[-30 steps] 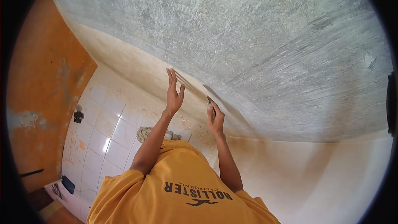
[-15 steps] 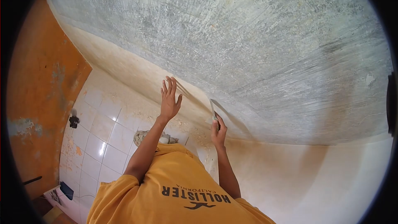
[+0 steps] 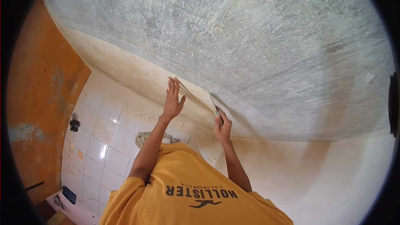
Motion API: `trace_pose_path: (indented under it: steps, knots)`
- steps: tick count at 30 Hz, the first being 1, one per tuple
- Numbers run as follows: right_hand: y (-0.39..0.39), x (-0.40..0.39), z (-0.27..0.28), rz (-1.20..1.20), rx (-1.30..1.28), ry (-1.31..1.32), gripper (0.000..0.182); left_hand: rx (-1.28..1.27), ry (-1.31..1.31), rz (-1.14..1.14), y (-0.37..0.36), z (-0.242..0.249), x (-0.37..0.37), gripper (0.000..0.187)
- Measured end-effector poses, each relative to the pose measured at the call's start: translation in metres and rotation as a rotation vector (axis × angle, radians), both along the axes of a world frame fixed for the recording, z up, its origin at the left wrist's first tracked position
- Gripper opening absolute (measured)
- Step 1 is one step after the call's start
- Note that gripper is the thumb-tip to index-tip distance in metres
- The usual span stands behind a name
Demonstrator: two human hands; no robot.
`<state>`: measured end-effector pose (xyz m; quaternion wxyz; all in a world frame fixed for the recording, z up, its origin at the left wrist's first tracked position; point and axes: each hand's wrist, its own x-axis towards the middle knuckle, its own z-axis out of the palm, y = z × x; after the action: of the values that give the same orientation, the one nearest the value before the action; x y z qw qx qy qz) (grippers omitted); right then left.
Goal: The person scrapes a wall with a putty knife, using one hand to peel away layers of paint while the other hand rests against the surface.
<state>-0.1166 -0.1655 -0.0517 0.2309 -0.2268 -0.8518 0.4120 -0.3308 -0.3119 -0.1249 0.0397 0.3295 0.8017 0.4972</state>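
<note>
Head: shirt [image 3: 187, 175] partly hides floor [image 3: 114, 158].

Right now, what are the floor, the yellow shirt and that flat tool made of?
The floor looks like glossy ceramic tile: pale squares, thin joints, bright glare. The yellow shirt seems matte knit cloth, maybe cotton, from its soft folds. The flat tool looks thin and smooth, perhaps metal or plastic.

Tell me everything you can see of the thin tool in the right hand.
The tool looks like a scraper: a thin, pale, flat blade, perhaps metal, seen nearly edge-on. The right hand grips it, hiding most of the handle. It tilts slightly left, its far end by the grey surface; contact is unclear.
</note>
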Motion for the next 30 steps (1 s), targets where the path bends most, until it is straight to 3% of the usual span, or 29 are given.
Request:
trace_pose_path:
  steps: [3, 4, 6, 8, 11, 15, 25, 30]
  knots:
    - [-0.005, -0.031, 0.045, 0.068, 0.011, -0.047, 0.036, 0.015, 0.000, -0.001, 0.000, -0.003, 0.003, 0.091]
    - [-0.002, -0.030, 0.038, 0.082, 0.087, 0.041, 0.036, 0.013, 0.005, -0.012, -0.002, -0.002, 0.003, 0.091]
    - [0.002, -0.008, 0.029, 0.008, -0.035, -0.170, 0.035, -0.023, -0.001, -0.038, -0.005, -0.001, 0.000, 0.092]
    - [0.008, 0.017, -0.015, -0.040, -0.030, -0.057, 0.036, -0.046, -0.011, -0.064, -0.005, -0.002, -0.004, 0.093]
    - [0.005, 0.027, -0.036, -0.074, 0.000, 0.003, 0.039, -0.072, -0.018, -0.090, -0.008, -0.003, -0.010, 0.094]
    - [-0.009, 0.028, -0.033, -0.174, -0.170, -0.082, 0.040, -0.040, -0.038, -0.090, -0.006, -0.003, -0.005, 0.094]
    - [-0.009, 0.030, -0.028, -0.154, -0.135, 0.000, 0.041, -0.040, -0.023, -0.040, -0.002, -0.003, 0.001, 0.092]
    - [0.007, 0.028, -0.032, -0.144, -0.163, -0.105, 0.042, 0.035, 0.071, -0.042, -0.004, 0.001, -0.003, 0.090]
